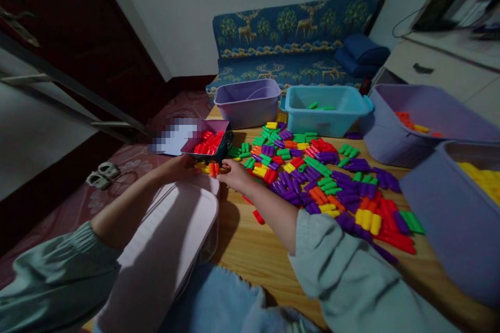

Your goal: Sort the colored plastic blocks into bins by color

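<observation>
My left hand (180,167) and my right hand (235,174) meet above the far end of a pale pink lid (187,213). Between them is a small cluster of plastic pieces: an orange piece (214,169) in the middle and yellow pieces (202,167) at the left. Fingers of both hands are closed on this cluster; the left fingertips are partly hidden. Just beyond stands a small box (215,125) with red plastic pieces (209,143) inside. To the right of my right hand, many tube-shaped pieces (289,184) in green, purple, red, yellow and orange lie spread out.
On the wooden table (234,239) stand a purple bin (250,114), a blue bin (326,124) with green pieces, and two greyish-purple bins (385,135) at the right, holding orange and yellow pieces. A patterned sofa (289,36) is behind. Shoes (102,176) lie on the floor.
</observation>
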`<state>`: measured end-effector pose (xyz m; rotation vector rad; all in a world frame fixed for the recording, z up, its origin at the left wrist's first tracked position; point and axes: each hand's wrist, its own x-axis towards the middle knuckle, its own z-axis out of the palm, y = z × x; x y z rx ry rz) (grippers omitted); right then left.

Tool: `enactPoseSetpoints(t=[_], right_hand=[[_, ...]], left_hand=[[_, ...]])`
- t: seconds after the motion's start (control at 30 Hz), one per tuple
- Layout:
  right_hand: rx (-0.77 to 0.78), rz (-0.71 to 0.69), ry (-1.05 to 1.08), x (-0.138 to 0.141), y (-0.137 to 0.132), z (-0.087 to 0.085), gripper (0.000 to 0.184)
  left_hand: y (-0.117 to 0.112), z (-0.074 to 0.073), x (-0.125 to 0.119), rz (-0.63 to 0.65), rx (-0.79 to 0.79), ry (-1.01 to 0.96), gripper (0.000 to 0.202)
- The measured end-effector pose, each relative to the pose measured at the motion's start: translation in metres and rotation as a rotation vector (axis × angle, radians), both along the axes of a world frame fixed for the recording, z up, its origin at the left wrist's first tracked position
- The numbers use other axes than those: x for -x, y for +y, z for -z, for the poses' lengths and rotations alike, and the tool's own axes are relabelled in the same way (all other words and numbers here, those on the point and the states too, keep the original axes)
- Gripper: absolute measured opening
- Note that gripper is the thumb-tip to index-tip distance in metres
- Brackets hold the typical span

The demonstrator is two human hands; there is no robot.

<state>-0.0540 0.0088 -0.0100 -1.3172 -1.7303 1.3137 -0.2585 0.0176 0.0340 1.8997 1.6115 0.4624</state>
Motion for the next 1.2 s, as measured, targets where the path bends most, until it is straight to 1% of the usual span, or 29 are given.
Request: enactPoseSetpoints(t=[0.07,0.17,0.27,0.33,0.43,0.57,0.67,0.8,0.87,0.93,1.0,1.03,1.1,1.17,1.2], right_hand=[[0.007,-0.006,-0.005,0.004,0.0,-0.001,0.054],[-0.015,0.02,-0.113,0.005,-0.004,-0.009,0.055],[-0.066,0.035,-0.176,0.002,-0.009,-0.014,0.061],[-0.11,0.041,-0.179,0.001,-0.012,-0.015,0.059],[-0.143,0.073,-0.133,-0.001,-0.013,-0.015,0.048],[-0.186,0.155,-0.017,-0.013,-0.01,-0.019,0.04],[-0.237,0.218,0.01,-0.036,-0.005,-0.026,0.039],[-0.322,0.226,0.043,-0.083,0.001,-0.039,0.04],[-0.347,0.247,0.02,-0.108,0.0,-0.045,0.04],[-0.377,0.295,-0.078,-0.133,-0.003,-0.05,0.042],[-0.418,0.337,-0.216,-0.155,-0.01,-0.052,0.046],[-0.439,0.346,-0.276,-0.164,-0.015,-0.052,0.047],[-0.472,0.337,-0.353,-0.179,-0.027,-0.05,0.046],[-0.468,0.302,-0.381,-0.186,-0.043,-0.049,0.04],[-0.452,0.269,-0.395,-0.187,-0.052,-0.048,0.037]], left_hand=[[-0.002,0.002,0.002,0.05,0.039,0.001,0.041],[-0.011,-0.002,-0.003,0.099,-0.082,0.057,0.046],[-0.02,-0.009,-0.017,0.215,-0.17,0.12,0.042],[-0.024,-0.012,-0.028,0.264,-0.236,0.189,0.039],[-0.024,-0.015,-0.045,0.288,-0.31,0.263,0.038],[-0.021,-0.023,-0.071,0.262,-0.356,0.222,0.041],[-0.016,-0.031,-0.095,0.261,-0.399,0.155,0.041],[-0.006,-0.038,-0.134,0.327,-0.448,0.083,0.045],[-0.002,-0.041,-0.15,0.386,-0.425,0.019,0.045],[0.001,-0.046,-0.16,0.46,-0.363,-0.067,0.047],[0.003,-0.05,-0.158,0.524,-0.316,-0.077,0.054],[0.005,-0.051,-0.153,0.548,-0.309,-0.026,0.055],[0.007,-0.05,-0.136,0.565,-0.294,0.171,0.049],[0.007,-0.044,-0.115,0.552,-0.229,0.379,0.045],[0.007,-0.039,-0.105,0.539,-0.192,0.451,0.047]])
